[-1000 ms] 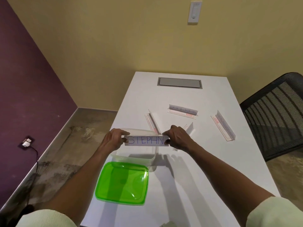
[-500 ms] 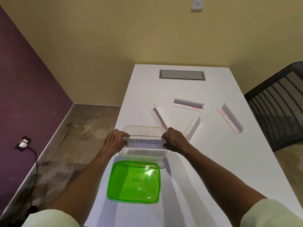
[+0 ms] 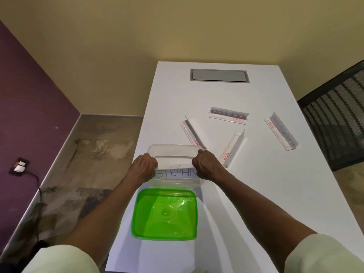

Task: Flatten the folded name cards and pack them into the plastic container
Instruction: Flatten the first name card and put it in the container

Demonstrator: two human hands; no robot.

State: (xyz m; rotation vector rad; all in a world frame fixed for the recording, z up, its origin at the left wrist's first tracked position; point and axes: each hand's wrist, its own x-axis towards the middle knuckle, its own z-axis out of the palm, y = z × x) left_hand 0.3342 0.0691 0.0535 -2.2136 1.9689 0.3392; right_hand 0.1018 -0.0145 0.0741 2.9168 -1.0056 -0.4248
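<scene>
- Left hand [image 3: 144, 168] pinches the left end of the card [image 3: 175, 173], fingers curled round its edge; a grip at the very end leaves the middle free to open flat
- Right hand [image 3: 204, 164] grips the opposite end the same way, so the card is stretched between the two hands, presumably to pull the fold out of it
- The card, lettered STEPHN in blue, sits spread over the open tub [image 3: 175, 154], roughly at rim level; whether it already touches the bottom I cannot tell
- Holding it lengthwise across the tub looks like a way to line it up with the walls so it can drop in flat
- The green lid [image 3: 165, 213] lies just in front of the tub, toward the person, out of the way of the opening
- Four more folded holders wait on the table [image 3: 256, 194] beyond and to the right: one [image 3: 192, 132] just behind the tub, one [image 3: 233, 148] just beside the right hand, one [image 3: 228, 116] farther back, one [image 3: 280, 133] well to the right
- They stand in easy reach, so most of the task looks still ahead
</scene>
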